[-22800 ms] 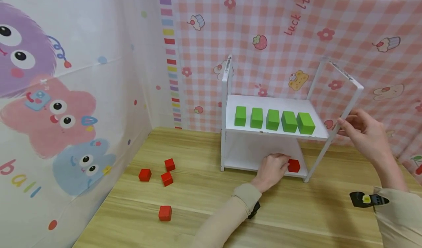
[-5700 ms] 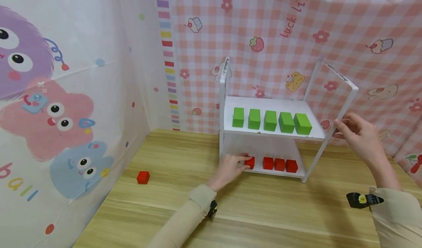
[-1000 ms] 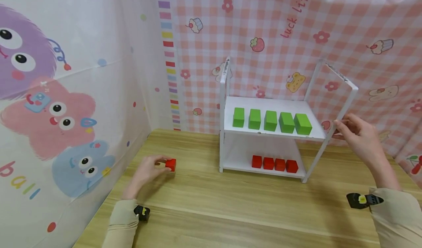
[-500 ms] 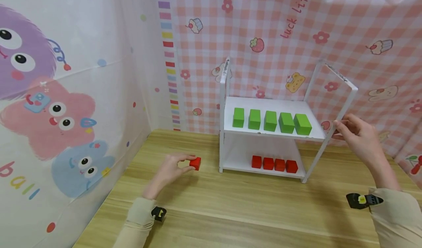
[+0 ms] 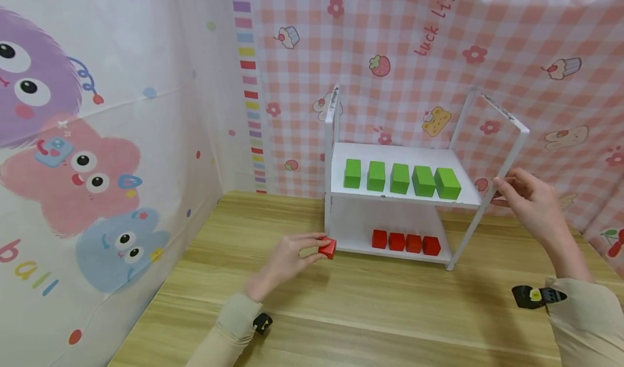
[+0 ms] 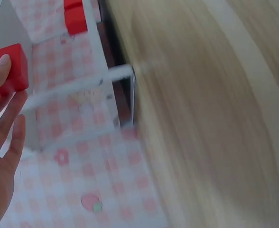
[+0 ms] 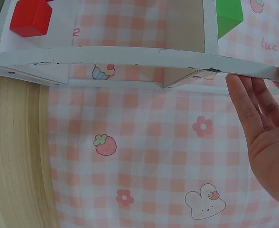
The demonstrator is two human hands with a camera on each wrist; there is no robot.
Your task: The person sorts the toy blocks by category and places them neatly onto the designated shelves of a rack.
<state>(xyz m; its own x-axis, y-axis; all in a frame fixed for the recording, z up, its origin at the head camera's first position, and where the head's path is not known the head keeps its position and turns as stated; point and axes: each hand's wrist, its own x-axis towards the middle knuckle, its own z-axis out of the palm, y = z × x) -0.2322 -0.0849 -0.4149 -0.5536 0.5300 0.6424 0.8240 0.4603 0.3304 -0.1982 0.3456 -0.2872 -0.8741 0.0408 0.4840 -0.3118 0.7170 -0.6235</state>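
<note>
My left hand (image 5: pixel 285 258) pinches a red cube (image 5: pixel 328 249) between thumb and fingers. It hovers by the lower left front post of a white two-tier shelf (image 5: pixel 395 148). The left wrist view also has this held red cube (image 6: pixel 17 66), with the shelf frame behind it. My right hand (image 5: pixel 536 207) grips the shelf's right front post; fingers and thumb sit on either side of that post (image 7: pixel 130 57) in the right wrist view. A row of several red cubes (image 5: pixel 397 242) stands on the lower tier, towards its right. Several green blocks (image 5: pixel 400 179) line the upper tier.
The shelf stands on a wood-grain table (image 5: pixel 361 313). Behind it hangs a pink checked cloth (image 5: pixel 302 112), and a white cloth with cartoon figures (image 5: pixel 170 139) covers the left side. Bare lower-tier board (image 5: pixel 351 239) lies left of the red row.
Over the last second my left hand has carried the red cube rightward from the table's left part to the shelf's left post. Earlier, red cubes moved from table to lower tier. Right hand stays put.
</note>
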